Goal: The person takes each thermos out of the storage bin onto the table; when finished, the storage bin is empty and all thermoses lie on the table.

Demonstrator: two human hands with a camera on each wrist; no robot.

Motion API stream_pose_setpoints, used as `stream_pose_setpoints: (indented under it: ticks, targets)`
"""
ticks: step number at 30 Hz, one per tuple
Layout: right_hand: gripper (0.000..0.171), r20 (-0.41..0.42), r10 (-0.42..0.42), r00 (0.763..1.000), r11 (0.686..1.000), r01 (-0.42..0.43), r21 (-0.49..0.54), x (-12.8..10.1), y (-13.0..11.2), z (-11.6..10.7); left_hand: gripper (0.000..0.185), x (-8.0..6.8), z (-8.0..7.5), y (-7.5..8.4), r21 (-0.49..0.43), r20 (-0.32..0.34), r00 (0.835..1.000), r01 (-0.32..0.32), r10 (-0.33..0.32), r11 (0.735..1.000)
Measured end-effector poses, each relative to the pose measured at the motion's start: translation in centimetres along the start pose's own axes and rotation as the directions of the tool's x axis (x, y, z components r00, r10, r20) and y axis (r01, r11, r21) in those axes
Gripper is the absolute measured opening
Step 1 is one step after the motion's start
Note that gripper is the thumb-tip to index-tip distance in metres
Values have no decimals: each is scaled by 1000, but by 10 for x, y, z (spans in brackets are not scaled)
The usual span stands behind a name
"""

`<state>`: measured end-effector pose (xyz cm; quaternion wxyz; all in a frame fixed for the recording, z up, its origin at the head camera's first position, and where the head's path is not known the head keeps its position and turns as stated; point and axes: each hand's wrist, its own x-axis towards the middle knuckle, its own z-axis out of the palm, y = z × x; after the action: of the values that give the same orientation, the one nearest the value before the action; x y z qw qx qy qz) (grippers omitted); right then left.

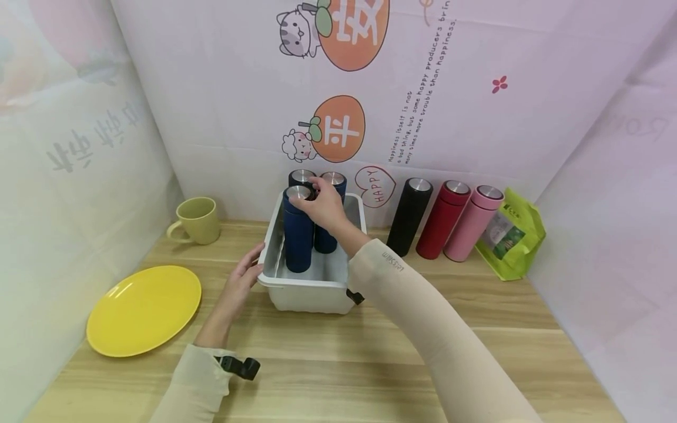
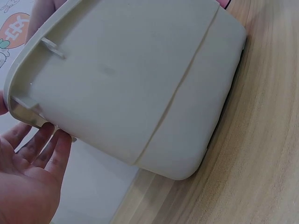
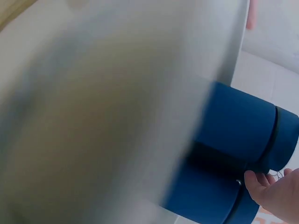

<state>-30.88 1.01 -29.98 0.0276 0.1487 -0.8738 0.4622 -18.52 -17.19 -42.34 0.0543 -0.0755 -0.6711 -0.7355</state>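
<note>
The front navy flask (image 1: 298, 232) stands upright in the white tub (image 1: 317, 286) on the counter (image 1: 370, 352), just beside two more dark flasks; the right hand (image 1: 322, 207) curls its fingers (image 3: 261, 184) around its steel cap, so any move should run straight along the flask's axis to avoid knocking its neighbours. The left hand (image 1: 244, 276) rests with straight fingers (image 2: 44, 144) against the tub's left rim, which should keep the tub from sliding. Open room lies toward the counter's near edge; the yellow plate (image 1: 144, 309) sits left and three flasks (image 1: 441, 220) right.
</note>
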Motion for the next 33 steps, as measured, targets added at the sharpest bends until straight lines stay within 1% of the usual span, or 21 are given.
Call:
stream_pose_setpoints:
  ticks: [6, 12, 16, 20, 23, 27, 30, 33]
  targets:
    - [69, 5, -8, 1000, 999, 8, -50, -2, 0, 7, 50, 0, 0, 0, -1, -3, 1000, -8, 8, 1000]
    - [65, -3, -12, 1000, 996, 11, -89, -4, 0, 13, 50, 1, -1, -1, -8, -4, 1000, -16, 16, 1000]
    - [63, -31, -16, 999, 996, 13, -93, -5, 1, 14, 50, 0, 0, -1, -9, -9, 1000, -14, 14, 1000]
    - [62, -55, -1, 998, 997, -3, -73, -8, 3, 14, 50, 0, 1, -2, -13, -10, 1000, -17, 17, 1000]
    - [62, -73, -1, 997, 998, -4, -57, -10, 2, 12, 50, -1, 2, -3, -18, -7, 1000, -21, 21, 1000]
    - [62, -99, -26, 995, 999, 24, -25, -11, -3, 4, 50, -2, 3, -4, -22, -6, 1000, -24, 23, 999]
    - [61, -112, -41, 993, 999, 41, 3, -11, -8, -5, 50, -1, 2, -3, -21, -6, 1000, -25, 25, 999]
    - [61, -125, -34, 991, 998, 40, 45, -10, -15, -18, 50, 0, 1, -2, -16, -4, 1000, -23, 23, 1000]
